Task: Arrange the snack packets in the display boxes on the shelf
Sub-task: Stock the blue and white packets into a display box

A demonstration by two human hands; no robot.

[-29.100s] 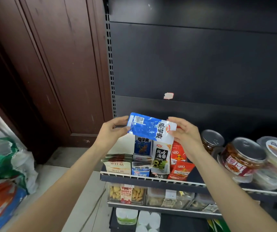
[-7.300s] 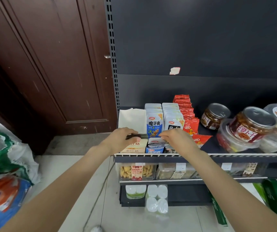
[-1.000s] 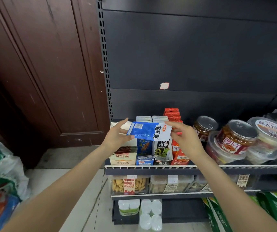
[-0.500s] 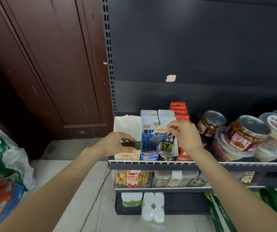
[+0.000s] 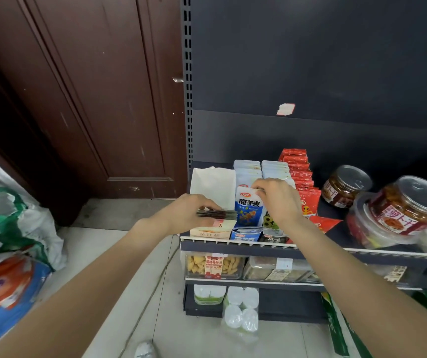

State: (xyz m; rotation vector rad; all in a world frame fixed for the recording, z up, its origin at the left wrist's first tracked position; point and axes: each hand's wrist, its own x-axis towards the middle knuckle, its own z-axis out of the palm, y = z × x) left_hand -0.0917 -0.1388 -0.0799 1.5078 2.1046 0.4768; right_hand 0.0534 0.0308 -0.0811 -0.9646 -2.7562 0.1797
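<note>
the step in hand looks like seating a packet in its row. just right of centre frame, the right hand [image 5: 278, 200] pinches the top edge of a blue konjac snack packet [image 5: 249, 209], which stands upright at the front of the blue display box [image 5: 246, 233] on the shelf [image 5: 233, 245]. at centre frame, the left hand [image 5: 186, 214] curls round a flat stack of dark packets [image 5: 217, 214], held level over the cream display box [image 5: 211, 229] to the left. my guess is the next move calls for pressing the blue packet down flush with those behind it, letting go, then standing the dark stack in the cream box.
</note>
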